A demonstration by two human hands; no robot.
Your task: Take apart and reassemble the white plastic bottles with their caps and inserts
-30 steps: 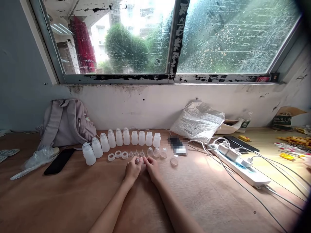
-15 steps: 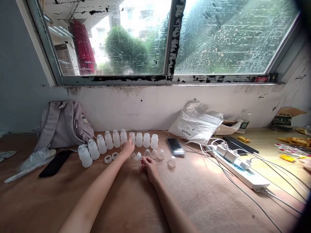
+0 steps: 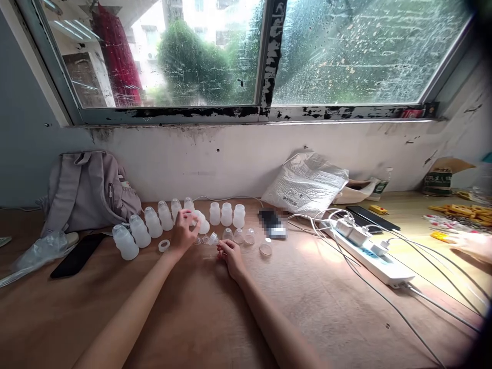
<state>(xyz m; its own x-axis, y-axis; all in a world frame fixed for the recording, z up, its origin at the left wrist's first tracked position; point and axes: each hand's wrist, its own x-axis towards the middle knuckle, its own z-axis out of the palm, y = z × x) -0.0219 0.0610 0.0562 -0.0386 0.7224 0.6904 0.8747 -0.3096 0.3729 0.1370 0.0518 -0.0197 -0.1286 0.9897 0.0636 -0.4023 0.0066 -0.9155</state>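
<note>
A curved row of small translucent white bottles point(image 3: 154, 223) stands on the brown table point(image 3: 215, 318). My left hand point(image 3: 183, 231) is closed round one white bottle point(image 3: 201, 222), tilted out of the row. My right hand point(image 3: 229, 255) pinches a small clear part point(image 3: 213, 239) just in front of the row. Small white rings point(image 3: 164, 245) and clear cone-shaped caps point(image 3: 239, 236) lie in a line in front of the bottles.
A grey backpack point(image 3: 86, 189) leans against the wall at the left, with a black phone point(image 3: 75, 255) and a crumpled plastic bag point(image 3: 36, 252) before it. A white bag point(image 3: 303, 185), a power strip point(image 3: 369, 254) with cables and another person's hand point(image 3: 471, 244) are at the right.
My left hand left the small part, reached up to the bottle row and took hold of one bottle, pulling it toward me. My right hand stayed put with the clear part.
</note>
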